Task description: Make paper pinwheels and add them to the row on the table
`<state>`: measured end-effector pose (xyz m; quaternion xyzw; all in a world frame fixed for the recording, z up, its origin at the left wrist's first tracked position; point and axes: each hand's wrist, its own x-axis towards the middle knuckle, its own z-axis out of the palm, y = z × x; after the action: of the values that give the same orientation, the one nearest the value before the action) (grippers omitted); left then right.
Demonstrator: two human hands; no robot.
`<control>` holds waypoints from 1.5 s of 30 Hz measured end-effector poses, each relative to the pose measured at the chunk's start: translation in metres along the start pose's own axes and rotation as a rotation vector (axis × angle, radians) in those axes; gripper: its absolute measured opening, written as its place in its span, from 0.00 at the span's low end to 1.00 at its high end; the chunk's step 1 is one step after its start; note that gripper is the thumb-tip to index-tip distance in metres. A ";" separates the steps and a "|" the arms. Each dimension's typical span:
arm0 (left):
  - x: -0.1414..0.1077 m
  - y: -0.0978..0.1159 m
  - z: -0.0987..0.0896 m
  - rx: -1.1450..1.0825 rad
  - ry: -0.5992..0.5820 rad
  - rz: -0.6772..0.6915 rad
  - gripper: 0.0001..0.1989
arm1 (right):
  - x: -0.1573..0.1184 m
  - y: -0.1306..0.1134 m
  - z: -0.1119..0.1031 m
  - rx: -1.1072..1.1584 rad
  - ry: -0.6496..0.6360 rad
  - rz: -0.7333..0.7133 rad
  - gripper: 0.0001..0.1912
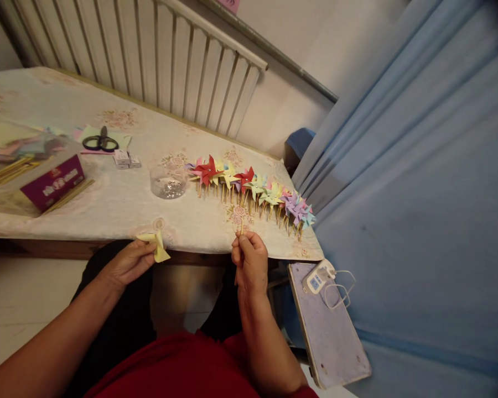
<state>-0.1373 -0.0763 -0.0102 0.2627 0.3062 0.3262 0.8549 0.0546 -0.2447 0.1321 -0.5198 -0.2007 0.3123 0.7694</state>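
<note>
My left hand [133, 261] pinches a yellow folded paper pinwheel [158, 246] just off the table's front edge. To the right, my right hand [251, 258] is closed round a thin wooden stick [243, 226], whose tip points up toward the table. The pinwheel and the stick are apart. Behind my hands, a clear round dish [169, 186] holds small metallic pieces. A row of finished-looking paper pinwheels [244, 179] in red, yellow, green, purple and blue lies on sticks at the table's right part.
The flowered tablecloth [203, 226] covers the table. Black scissors [101, 142] and small boxes [126, 159] lie at the left, near a purple-labelled bag [53, 182]. A stool [336, 331] holds a power strip [318, 277]; a blue curtain [419, 193] hangs right.
</note>
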 end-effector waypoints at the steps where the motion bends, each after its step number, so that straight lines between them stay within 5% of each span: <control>1: 0.000 0.000 0.000 0.000 -0.005 -0.003 0.11 | 0.000 0.000 0.000 -0.007 0.000 0.000 0.09; 45: 0.001 -0.001 -0.002 -0.002 -0.043 0.020 0.11 | 0.003 0.006 -0.004 -0.038 0.041 0.000 0.10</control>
<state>-0.1374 -0.0759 -0.0122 0.2717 0.2850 0.3294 0.8582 0.0579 -0.2436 0.1249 -0.5407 -0.1907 0.2977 0.7633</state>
